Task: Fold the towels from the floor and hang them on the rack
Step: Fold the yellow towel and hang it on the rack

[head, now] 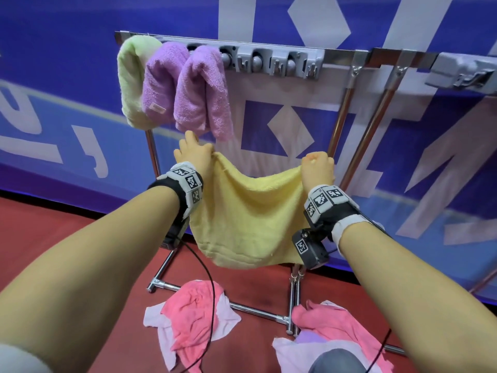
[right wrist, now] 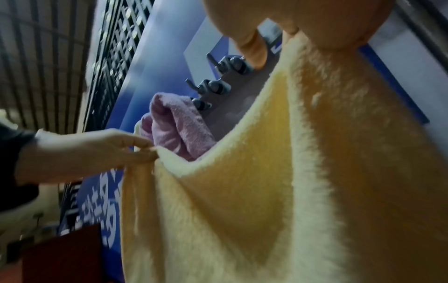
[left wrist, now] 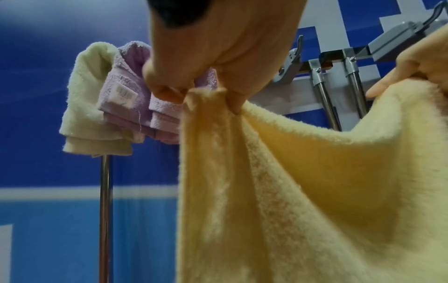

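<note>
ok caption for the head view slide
Both hands hold a yellow towel before the rack.

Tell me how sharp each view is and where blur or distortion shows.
Head view: mostly sharp, wide-angle bend in the rack, forearms swollen near the edges. Left wrist view: the yellow towel soft, the left hand close and dim. Right wrist view: softest, towel blurred, the right hand a shadowed mass.
</note>
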